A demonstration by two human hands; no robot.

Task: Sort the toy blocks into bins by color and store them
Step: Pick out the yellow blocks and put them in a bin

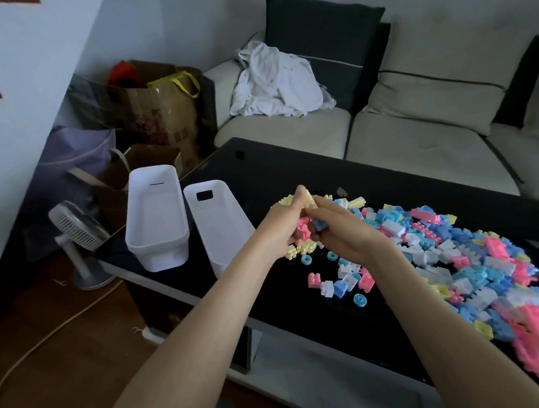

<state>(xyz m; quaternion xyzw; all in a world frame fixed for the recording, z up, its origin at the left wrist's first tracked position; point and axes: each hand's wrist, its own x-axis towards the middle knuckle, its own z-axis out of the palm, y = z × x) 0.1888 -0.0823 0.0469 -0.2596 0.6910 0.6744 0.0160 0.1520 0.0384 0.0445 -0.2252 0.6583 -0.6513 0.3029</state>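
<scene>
**Sorting barely begun: no blocks show in either bin**

The block pile, pink, blue, white and yellow all mixed, spreads across the black table. At the pile's left edge the left grip is closed around a cluster of yellow blocks. The right grip, touching it, appears to pinch a blue block just beneath them. Left of the pile stand two white bins. The nearer bin shows no blocks, though a forearm hides its front corner. The farther bin looks like several nested together, and the top one shows none either. By my judgement almost all the work is left: separating the bins, sorting every colour and storing them.
</scene>
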